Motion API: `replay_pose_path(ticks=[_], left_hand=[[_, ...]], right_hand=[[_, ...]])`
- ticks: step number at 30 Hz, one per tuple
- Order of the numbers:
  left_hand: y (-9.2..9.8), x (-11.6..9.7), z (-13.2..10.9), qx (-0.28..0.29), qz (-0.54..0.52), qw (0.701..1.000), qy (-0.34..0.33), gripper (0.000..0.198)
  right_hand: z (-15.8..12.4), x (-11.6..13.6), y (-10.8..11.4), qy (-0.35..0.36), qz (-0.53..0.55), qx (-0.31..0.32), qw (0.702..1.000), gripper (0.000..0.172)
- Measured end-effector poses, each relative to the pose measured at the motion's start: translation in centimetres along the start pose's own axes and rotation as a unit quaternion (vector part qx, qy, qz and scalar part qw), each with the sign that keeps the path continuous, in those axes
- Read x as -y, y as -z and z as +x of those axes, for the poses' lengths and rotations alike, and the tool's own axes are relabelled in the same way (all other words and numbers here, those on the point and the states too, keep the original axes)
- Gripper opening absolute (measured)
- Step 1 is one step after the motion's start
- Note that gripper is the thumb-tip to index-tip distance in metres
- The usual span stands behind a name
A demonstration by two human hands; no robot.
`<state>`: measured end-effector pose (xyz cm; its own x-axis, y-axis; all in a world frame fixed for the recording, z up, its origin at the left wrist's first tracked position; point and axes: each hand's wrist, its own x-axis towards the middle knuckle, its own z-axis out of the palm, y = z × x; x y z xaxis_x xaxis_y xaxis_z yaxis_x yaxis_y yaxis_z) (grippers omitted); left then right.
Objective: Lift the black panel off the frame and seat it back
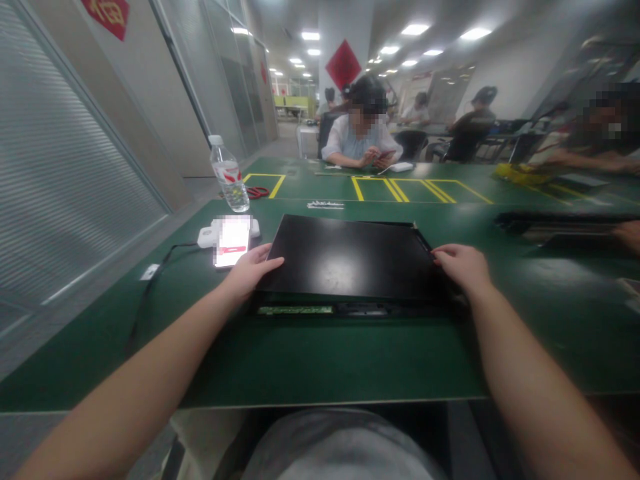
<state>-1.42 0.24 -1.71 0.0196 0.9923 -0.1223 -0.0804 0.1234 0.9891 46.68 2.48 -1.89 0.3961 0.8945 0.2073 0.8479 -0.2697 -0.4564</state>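
A flat black panel [350,257] lies on the green table [320,360] in front of me, sitting on a darker frame whose near edge shows a green circuit strip [295,310]. My left hand [250,270] grips the panel's left edge, fingers curled over the top. At the right edge my right hand [463,267] holds the panel the same way.
A lit phone [233,241] rests on a white charger with a black cable, left of the panel. A water bottle [229,175] and red scissors [257,192] stand behind it. Another black panel [560,223] lies at right by a co-worker's hand. People sit across the table.
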Motion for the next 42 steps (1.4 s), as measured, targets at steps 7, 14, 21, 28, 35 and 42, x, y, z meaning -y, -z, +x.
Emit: replay_pose_path(ticks=[7,14,21,28,35,42], left_hand=[[0.01,0.08,0.02,0.008,-0.001,1.0,-0.003,0.06],[-0.01,0.04,0.01,0.007,-0.002,1.0,-0.004,0.058],[-0.05,0.12,0.0,0.005,-0.001,1.0,-0.009,0.06],[-0.08,0.01,-0.04,0.0,0.003,1.0,-0.008,0.06],[-0.11,0.02,0.0,0.004,0.004,1.0,-0.007,0.06],[-0.11,0.01,-0.06,0.0,0.012,1.0,-0.007,0.055]], right_hand=[[-0.07,0.06,0.04,0.0,-0.006,-0.002,1.0,0.034],[0.04,0.1,0.17,-0.009,-0.009,0.008,1.0,0.034],[-0.06,0.12,0.09,-0.006,0.003,-0.001,1.0,0.034],[-0.17,0.3,0.29,-0.013,-0.003,0.004,1.0,0.034],[0.02,0.05,-0.07,-0.005,-0.003,0.004,1.0,0.035],[-0.11,0.22,0.12,-0.008,-0.002,0.002,1.0,0.033]])
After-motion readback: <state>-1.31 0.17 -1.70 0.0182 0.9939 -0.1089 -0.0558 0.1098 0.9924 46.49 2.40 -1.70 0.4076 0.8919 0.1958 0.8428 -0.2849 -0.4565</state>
